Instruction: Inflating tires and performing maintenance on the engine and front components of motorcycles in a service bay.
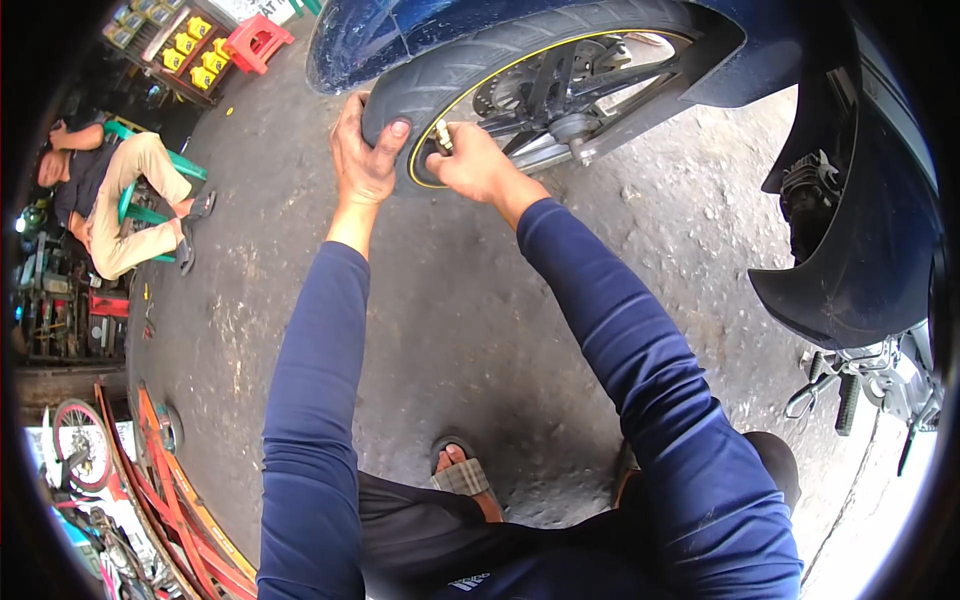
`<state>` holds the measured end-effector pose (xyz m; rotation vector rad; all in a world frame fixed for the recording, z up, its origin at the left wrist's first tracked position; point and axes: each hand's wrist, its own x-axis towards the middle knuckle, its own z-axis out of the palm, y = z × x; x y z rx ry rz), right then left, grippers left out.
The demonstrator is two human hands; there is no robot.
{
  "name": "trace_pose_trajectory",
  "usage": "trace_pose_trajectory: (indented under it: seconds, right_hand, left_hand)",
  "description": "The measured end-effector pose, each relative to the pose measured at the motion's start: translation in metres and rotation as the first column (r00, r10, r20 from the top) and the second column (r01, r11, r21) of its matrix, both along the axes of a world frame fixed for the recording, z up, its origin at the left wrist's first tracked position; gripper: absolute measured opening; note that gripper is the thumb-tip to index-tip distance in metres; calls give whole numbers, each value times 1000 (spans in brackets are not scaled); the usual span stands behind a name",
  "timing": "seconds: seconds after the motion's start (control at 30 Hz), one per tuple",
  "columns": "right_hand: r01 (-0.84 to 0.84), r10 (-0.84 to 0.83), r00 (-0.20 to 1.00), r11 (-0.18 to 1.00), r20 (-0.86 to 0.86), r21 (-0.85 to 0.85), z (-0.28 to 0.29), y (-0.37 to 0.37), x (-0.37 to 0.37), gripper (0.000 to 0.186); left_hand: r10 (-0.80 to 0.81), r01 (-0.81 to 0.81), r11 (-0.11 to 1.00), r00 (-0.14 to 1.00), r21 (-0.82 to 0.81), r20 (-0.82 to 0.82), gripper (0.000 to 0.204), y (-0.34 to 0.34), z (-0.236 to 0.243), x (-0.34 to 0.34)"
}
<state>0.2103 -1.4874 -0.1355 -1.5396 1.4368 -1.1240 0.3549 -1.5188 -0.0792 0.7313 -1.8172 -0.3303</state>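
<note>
On the oil-stained concrete floor (470, 330) of an open workshop, crouched low: one sandalled foot (462, 476) planted near the bottom edge, dark trousers bunched just behind it. Rising from there, two forearms in navy-blue sleeves (610, 320), both stretched nearly straight and converging on the motorcycle's front wheel.

Left hand (364, 152) wrapped over the black tyre (470, 62), thumb pressed flat against the tread, fingers curled round the far side and out of sight; grip closed firmly on the rubber. Right hand (470, 165) just beside it, wrist bent slightly downward, thumb and fingertips pinched together on a small brass valve fitting (442, 135) at the yellow-striped rim (520, 66). Knuckles of the two hands near each other but not touching.

Behind the hands, dark spokes and a silver hub (570, 128), framed by the blue mudguard (400, 30) above. To the right, more blue bodywork (860, 250) and a footpeg assembly (850, 385) close to the floor.

Farther off at the left edge of the floor, another person in tan trousers (120, 195) seated on a green chair. Beyond, at the top left corner, a red plastic stool (258, 40) and a rack of yellow containers (195, 50). Orange metal frames (180, 500) and a spare wheel (78, 440) along the lower left edge.
</note>
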Motion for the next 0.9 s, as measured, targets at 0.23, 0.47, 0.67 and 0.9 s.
trace_pose_trajectory:
  seconds: [0.23, 0.47, 0.67, 0.9]
  right_hand:
    - [47, -41, 997, 993, 65, -104, 2, 6, 19, 25]
    - [135, -129, 990, 985, 62, -111, 2, 6, 20, 27]
    - [109, -92, 981, 989, 169, -96, -5, 3, 23, 29]
    - [152, -131, 980, 978, 150, -143, -2, 12, 24, 28]
  left_hand:
    - [0, 0, 999, 1000, -38, -7, 65, -4, 0, 6]
    - [-10, 10, 1000, 994, -7, -110, 69, -2, -3, 0]
    - [-40, 43, 998, 998, 47, -56, 71, -9, -7, 7]
    - [-38, 38, 999, 999, 2, -32, 73, -11, -10, 8]
